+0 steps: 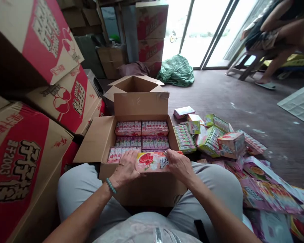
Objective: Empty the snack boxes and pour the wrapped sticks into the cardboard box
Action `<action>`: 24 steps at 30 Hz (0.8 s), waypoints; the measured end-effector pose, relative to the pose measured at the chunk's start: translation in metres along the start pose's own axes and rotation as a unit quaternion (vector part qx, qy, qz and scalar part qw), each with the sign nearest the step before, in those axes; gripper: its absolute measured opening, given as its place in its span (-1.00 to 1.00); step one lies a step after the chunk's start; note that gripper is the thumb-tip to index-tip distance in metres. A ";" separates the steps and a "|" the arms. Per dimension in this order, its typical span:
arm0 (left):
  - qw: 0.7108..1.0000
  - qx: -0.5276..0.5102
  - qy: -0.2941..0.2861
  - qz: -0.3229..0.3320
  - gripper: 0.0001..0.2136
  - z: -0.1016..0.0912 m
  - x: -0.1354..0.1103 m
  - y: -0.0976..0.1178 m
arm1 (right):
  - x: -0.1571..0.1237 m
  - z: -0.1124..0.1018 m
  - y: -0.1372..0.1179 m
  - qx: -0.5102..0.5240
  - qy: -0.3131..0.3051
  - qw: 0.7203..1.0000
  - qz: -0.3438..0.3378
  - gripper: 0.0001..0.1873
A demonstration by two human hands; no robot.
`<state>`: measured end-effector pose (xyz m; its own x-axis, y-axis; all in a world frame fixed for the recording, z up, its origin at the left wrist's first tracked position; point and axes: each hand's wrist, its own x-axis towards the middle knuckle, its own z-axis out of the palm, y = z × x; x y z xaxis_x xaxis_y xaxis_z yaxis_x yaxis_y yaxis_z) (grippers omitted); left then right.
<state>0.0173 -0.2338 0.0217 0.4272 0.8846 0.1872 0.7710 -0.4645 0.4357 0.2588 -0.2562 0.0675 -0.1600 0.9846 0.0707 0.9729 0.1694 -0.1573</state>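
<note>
An open cardboard carton (103, 138) stands between my knees, filled with rows of pink candy boxes (142, 130). Both my hands grip one pink box with a red fruit picture (152, 161) at the carton's near edge. My left hand (125, 168), with a green bead bracelet on its wrist, holds the box's left end. My right hand (178, 165) holds its right end, fingers curled over the top.
Red-and-white printed cartons (27, 135) are stacked high on my left. Loose green and pink boxes (212, 136) and flattened pink wrappers (266, 189) litter the floor at right. A second open carton (134, 84) stands behind. A person sits on a stool (253, 60) by the glass door.
</note>
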 end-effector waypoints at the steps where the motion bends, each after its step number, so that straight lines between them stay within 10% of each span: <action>1: 0.999 -0.036 0.010 -0.012 -0.15 -0.002 -0.006 -0.011 | 0.000 -0.001 -0.009 -0.014 -0.022 1.000 -0.009 -0.71; 8: 0.941 -0.333 0.058 -0.001 -0.20 0.022 -0.021 -0.042 | 0.014 -0.029 -0.097 -0.084 -0.181 0.971 -0.134 -0.73; 13: 0.954 -0.276 0.101 0.056 -0.34 0.026 -0.016 -0.035 | 0.019 -0.030 -0.122 -0.156 -0.202 0.959 -0.125 -0.68; 18: 0.964 -0.249 0.092 0.032 -0.36 0.021 -0.010 -0.037 | 0.016 -0.036 -0.099 -0.175 -0.202 0.959 -0.089 -0.68; 24: 0.961 -0.269 0.066 0.004 -0.35 0.020 -0.007 -0.034 | -0.004 -0.041 -0.001 -0.211 -0.206 0.955 -0.010 -0.72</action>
<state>-0.0022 -0.2250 -0.0121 0.3410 0.8953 0.2865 0.3968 -0.4134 0.8196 0.2649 -0.2621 0.1078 -0.1460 0.9301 -0.3369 0.9356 0.2405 0.2584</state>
